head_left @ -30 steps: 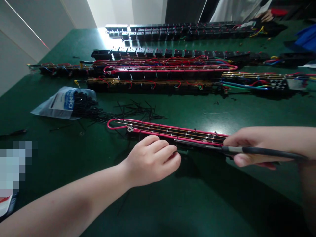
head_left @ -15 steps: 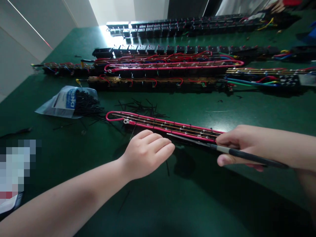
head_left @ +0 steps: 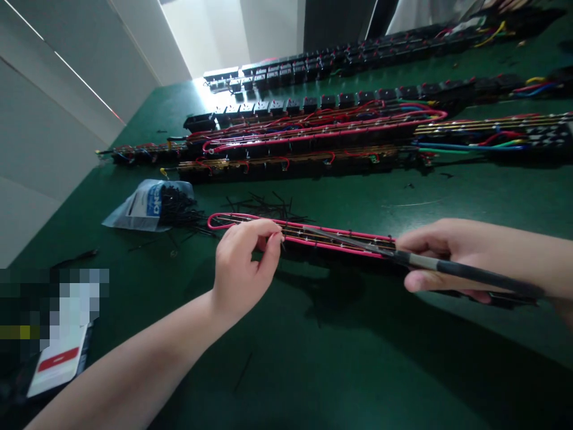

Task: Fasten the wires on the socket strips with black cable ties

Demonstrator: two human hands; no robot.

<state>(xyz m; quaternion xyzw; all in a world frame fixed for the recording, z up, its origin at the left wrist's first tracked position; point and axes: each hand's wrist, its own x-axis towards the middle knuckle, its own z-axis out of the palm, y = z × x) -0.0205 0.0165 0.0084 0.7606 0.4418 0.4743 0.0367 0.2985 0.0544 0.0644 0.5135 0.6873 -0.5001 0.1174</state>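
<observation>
My right hand (head_left: 452,257) is closed around a black-handled tool (head_left: 425,263) with a grey band and a long, thin, pointed metal tip. That tip lies over a narrow strip assembly (head_left: 331,236) with brass-coloured rails, edged by a looped red cable (head_left: 215,217). Small black ties circle the cable at intervals. Thumb and forefinger of my left hand (head_left: 244,269) pinch together at the strip's near side; a small dark bit shows at the fingertips, too small to name. This hand hides part of the strip and the cable's near end.
Loose black cable ties (head_left: 264,206) lie behind the strip, near a clear bag (head_left: 138,206) spilling more. Several long wired strips (head_left: 313,128) cross the table's back. A partly pixelated object (head_left: 58,358) lies at left. Another person's hand (head_left: 513,5) shows at the far right.
My left hand has turned from a loose curl into a pinch and moved up against the strip. The tool's tip has shifted from the near edge to over the strip. The camera view has tilted.
</observation>
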